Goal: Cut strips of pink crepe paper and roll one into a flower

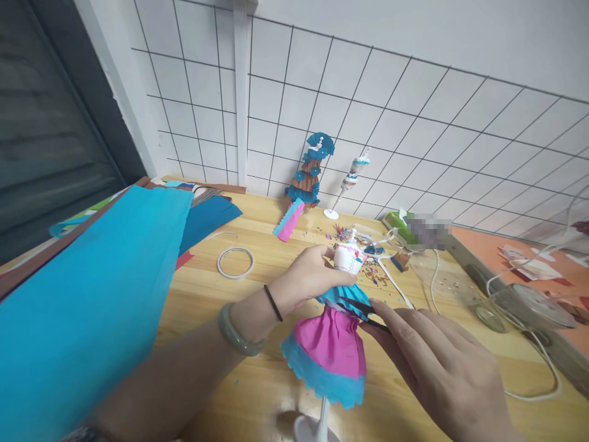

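A paper dress model (332, 344) stands on a white stand (317, 426) near the table's front edge. It has a pink crepe skirt, blue frills and a white patterned bodice (348, 258). My left hand (307, 276), with a black band and a green bangle on its wrist, is closed around the bodice from the left. My right hand (432, 362) comes in from the lower right, fingers pressed together on a thin dark tool (363, 310), possibly scissors, whose tip touches the blue waist frill.
Large blue crepe sheets (92, 307) cover the table's left side. A tape ring (235, 262), a pink and blue comb-like piece (289, 220), two finished models (309, 175) by the grid wall, paper scraps (372, 270), white cable (529, 344) and clear lids (529, 307) lie around.
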Tool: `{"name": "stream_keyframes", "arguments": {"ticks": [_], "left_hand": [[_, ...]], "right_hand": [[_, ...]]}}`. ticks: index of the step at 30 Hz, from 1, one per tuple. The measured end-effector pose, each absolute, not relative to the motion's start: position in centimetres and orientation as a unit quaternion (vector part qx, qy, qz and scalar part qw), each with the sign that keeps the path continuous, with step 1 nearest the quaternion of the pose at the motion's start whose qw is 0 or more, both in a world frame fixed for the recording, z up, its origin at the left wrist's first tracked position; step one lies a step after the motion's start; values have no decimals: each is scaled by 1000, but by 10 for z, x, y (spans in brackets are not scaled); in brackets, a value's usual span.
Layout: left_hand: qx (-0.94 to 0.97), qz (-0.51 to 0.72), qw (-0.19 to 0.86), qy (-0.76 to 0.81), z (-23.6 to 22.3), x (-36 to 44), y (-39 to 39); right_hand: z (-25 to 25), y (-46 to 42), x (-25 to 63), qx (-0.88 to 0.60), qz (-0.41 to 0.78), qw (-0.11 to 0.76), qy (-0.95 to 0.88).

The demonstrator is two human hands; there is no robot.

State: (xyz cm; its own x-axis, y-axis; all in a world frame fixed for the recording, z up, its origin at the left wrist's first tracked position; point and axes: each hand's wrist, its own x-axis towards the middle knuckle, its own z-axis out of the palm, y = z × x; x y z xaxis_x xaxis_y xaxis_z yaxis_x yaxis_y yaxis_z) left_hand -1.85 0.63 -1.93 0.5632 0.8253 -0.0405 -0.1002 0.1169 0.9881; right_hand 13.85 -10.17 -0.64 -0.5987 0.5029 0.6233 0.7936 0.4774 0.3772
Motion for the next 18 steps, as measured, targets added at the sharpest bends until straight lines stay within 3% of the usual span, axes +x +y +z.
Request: {"name": "stream_keyframes", "arguments": {"ticks": [18], "left_hand": [[597, 333, 649, 333, -22, -18, 9]], "right_hand": [[-4, -101, 143, -364, -328, 204, -847]]}}
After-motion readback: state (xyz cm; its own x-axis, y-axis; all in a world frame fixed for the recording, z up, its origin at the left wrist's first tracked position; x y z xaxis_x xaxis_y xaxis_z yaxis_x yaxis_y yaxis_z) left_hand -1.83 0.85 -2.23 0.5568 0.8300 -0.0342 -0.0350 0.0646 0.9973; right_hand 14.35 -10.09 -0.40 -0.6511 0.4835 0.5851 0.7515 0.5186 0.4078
